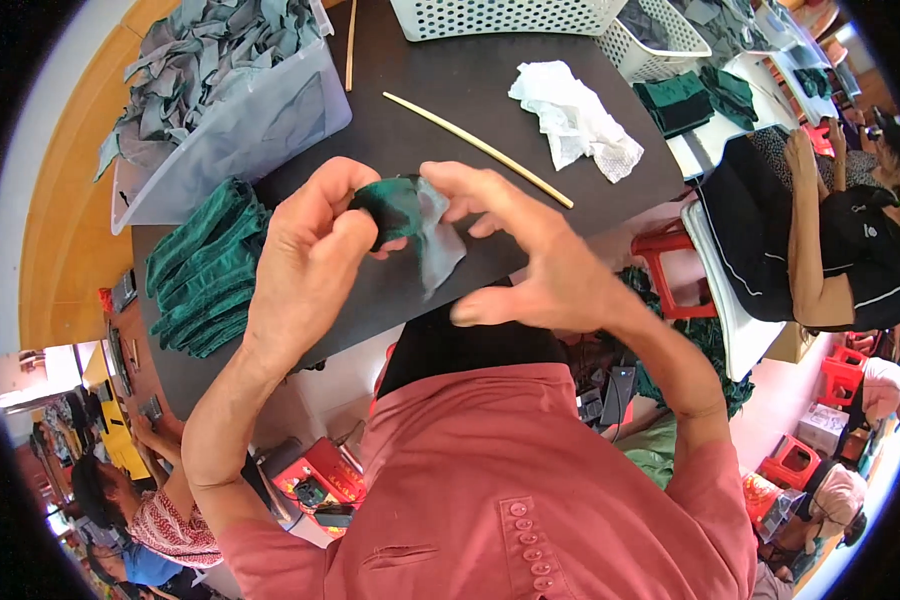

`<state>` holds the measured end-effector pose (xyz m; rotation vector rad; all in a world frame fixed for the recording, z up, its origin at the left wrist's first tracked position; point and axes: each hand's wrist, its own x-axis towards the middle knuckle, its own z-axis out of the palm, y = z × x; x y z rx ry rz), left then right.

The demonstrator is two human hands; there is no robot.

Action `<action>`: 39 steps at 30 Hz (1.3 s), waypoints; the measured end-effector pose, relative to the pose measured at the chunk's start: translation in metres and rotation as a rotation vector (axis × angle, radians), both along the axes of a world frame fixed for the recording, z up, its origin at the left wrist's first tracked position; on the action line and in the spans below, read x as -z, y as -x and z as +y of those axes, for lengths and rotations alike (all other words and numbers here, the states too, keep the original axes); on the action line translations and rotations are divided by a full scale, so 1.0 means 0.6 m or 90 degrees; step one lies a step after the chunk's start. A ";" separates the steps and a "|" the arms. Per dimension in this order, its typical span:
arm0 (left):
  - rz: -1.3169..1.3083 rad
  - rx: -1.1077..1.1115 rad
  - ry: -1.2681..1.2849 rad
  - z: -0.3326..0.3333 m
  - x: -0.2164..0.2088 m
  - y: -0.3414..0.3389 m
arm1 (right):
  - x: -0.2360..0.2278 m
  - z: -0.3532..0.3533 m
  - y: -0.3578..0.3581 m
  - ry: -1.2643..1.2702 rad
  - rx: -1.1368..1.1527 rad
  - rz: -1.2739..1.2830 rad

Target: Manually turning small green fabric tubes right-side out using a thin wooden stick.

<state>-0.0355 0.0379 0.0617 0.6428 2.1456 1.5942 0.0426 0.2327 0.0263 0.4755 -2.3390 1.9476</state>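
My left hand (pixel 308 240) pinches a small piece of dark green velvet (pixel 394 204) between thumb and fingers, above the dark table. A pale grey, thin cloth flap (pixel 440 255) hangs from the velvet's right side, slightly blurred. My right hand (pixel 560 275) is on the other side, its fingertips against the upper edge of the piece. Its thumb is spread well away, lower down, gripping nothing. Beside my left wrist lies a pile of folded green velvet pieces (pixel 205 270) on the table.
A translucent bin (pixel 240 140) heaped with grey cloth stands at left. A thin wooden stick (pixel 480 150) and crumpled white cloth (pixel 580 120) lie ahead. White perforated baskets (pixel 510 18) line the far edge. A red stool (pixel 675 265) and other people are at right.
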 end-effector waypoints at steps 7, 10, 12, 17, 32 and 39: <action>-0.408 0.033 -0.240 -0.026 0.032 -0.014 | 0.055 -0.027 0.020 0.016 0.110 0.025; -0.434 0.023 -0.249 -0.038 0.046 -0.017 | 0.059 -0.018 0.030 0.124 0.001 -0.094; -0.450 0.016 -0.270 -0.038 0.052 -0.018 | 0.049 -0.030 0.021 0.202 -0.003 -0.119; -0.461 0.019 -0.299 -0.042 0.064 -0.017 | 0.046 -0.032 0.010 0.193 0.004 -0.196; -0.058 0.121 0.128 -0.020 0.068 -0.036 | -0.015 0.028 0.061 0.021 -0.096 -0.348; -0.358 0.043 -0.088 -0.013 0.070 -0.027 | -0.002 0.034 0.052 -0.083 0.338 0.205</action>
